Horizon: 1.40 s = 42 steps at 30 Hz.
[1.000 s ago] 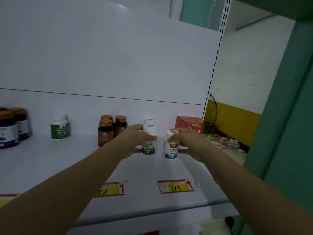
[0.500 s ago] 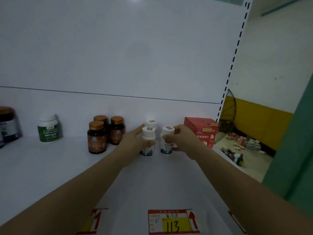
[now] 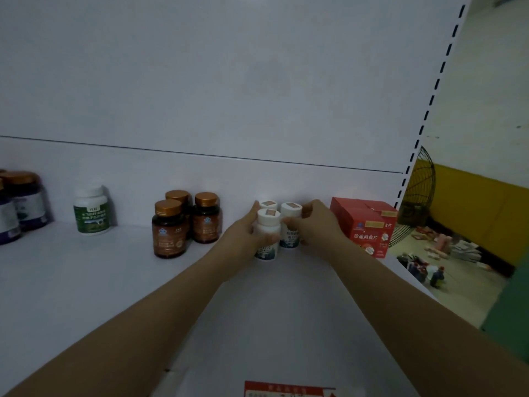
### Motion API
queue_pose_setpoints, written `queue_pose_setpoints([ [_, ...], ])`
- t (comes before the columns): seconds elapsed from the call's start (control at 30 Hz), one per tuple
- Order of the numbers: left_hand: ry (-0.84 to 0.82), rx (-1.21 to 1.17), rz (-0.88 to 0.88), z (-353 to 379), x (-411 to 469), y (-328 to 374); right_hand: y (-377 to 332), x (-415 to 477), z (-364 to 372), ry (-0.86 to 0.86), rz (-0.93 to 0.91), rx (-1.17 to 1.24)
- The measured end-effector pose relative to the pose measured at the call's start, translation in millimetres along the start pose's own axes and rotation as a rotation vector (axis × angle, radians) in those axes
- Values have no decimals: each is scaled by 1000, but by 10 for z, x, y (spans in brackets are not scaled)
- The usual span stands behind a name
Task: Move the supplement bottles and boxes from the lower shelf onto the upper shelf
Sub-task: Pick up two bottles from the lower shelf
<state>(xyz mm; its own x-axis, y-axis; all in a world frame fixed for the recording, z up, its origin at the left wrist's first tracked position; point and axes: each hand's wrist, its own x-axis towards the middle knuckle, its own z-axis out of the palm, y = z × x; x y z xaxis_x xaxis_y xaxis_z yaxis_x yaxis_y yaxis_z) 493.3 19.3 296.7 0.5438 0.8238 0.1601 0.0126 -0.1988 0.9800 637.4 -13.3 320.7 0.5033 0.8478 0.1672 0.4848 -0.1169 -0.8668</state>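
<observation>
Head view: both arms reach forward over a white shelf (image 3: 86,282) to a cluster of three small white supplement bottles near the back panel (image 3: 229,81).

The left hand (image 3: 240,236) grips the front white bottle (image 3: 268,224). Its thumb crosses the front of the body and the fingers wrap round the far left side. The right hand (image 3: 317,233) holds the right white bottle (image 3: 291,213), with the thumb on the front just below the cap and the fingers curled behind it. Both bottles are upright and touch side by side, each with a brown square sticker on its cap. The bases look to be down on the shelf, but contact can't be confirmed.

A third white bottle (image 3: 267,204) stands right behind the front one, with only its cap showing.

- Just right of the hands is a red box (image 3: 363,224) with white Chinese print, at the shelf's right end. The right hand partly covers its lower left corner.
- Left of the hands stand three amber bottles (image 3: 169,227) with copper caps, grouped close together, one in front and two behind.
- Further left is a white bottle with a green label (image 3: 91,213), standing alone near the back panel.
- At the far left edge are dark jars with purple labels (image 3: 25,202), partly cut off by the frame.
- A red price tag (image 3: 289,389) is at the bottom edge, on the shelf front.

Past the slotted upright (image 3: 440,70) on the right are a wire fan guard (image 3: 420,196), a yellow wall band (image 3: 486,202) and blurred clutter on the floor (image 3: 429,270).
</observation>
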Motion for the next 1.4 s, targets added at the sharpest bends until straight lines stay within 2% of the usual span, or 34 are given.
queue_pose_setpoints([
  [0.13, -8, 118, -27, -24, 62, -28, -16, 41, 14, 31, -18, -40],
  [0.4, 45, 268, -78, 10, 82, -7, -40, 68, -24, -26, 9, -100],
  [0.6, 134, 494, -182, 76, 2, 27, -5, 20, -80, -69, 5, -172],
  [0.73, 150, 690, -240, 134, -237, 183, -22, -225, -186, -106, 28, -337],
  [0.9, -4, 987, -190, 23, -779, 564, -285, -879, -351, -197, -98, -566],
  [1.03, -144, 1140, -106, -116, -1344, 802, -584, -1592, -369, -204, -160, -762],
  [1.23, -259, 1207, 41, -416, -2502, 862, -857, -2871, -135, -171, -166, -1023],
  [1.4, -300, 1159, 109, -639, -3209, 778, -909, -3616, 24, -149, -119, -1093],
])
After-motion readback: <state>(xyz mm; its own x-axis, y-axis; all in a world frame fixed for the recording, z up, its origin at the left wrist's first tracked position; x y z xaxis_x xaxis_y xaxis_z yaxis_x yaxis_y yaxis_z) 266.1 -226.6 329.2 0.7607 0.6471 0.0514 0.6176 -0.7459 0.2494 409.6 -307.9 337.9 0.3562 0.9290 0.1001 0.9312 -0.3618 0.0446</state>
